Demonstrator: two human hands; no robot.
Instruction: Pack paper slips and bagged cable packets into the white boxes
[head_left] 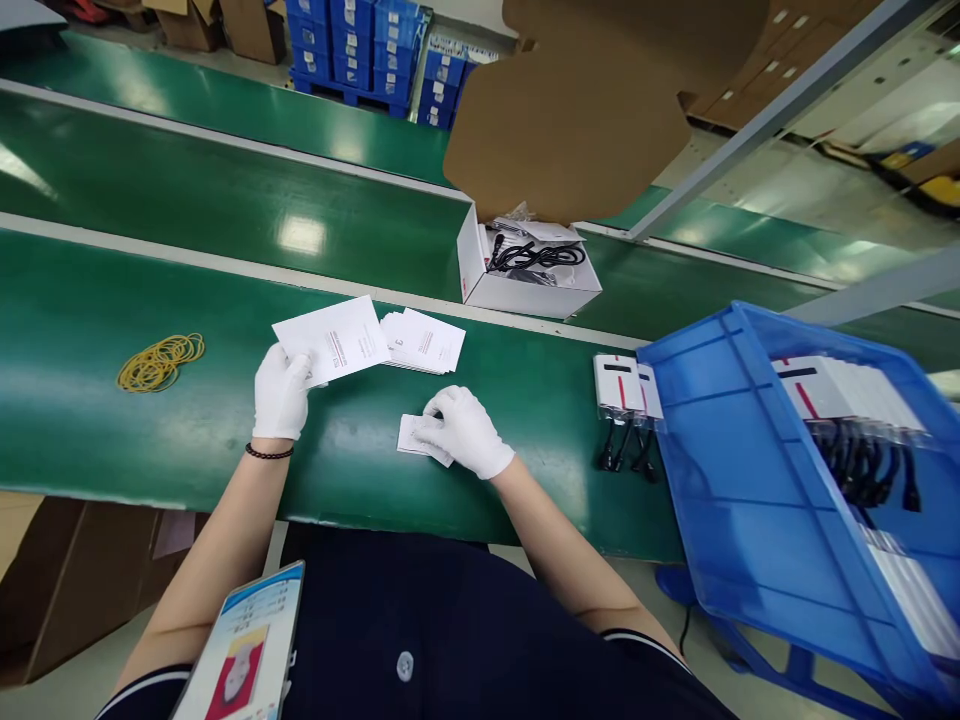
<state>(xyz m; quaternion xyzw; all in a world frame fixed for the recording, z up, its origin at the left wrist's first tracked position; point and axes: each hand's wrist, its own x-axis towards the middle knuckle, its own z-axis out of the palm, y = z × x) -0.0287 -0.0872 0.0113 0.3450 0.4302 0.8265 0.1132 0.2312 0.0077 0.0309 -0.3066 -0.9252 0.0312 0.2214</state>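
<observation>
My left hand (281, 392), in a white glove, grips a white printed booklet (337, 340) by its lower left corner, thumb on top. Just right of that booklet, a stack of similar white booklets (424, 340) lies on the green work surface (352, 460). Nearer to me, my gloved right hand (463, 430) has its fingers bent down onto a small pile of white printed cards (412, 436). Its fingertips are pressed together at the pile, and they partly cover the cards. Whether a card is pinched between them is hard to see.
Yellow rubber bands (160, 362) lie at left. An open white box (525, 290) holds black cables. White packaged devices (628, 388) with black connectors lie beside a tilted blue crate (690, 480) holding more of them. A grey metal post (750, 130) slants across the right.
</observation>
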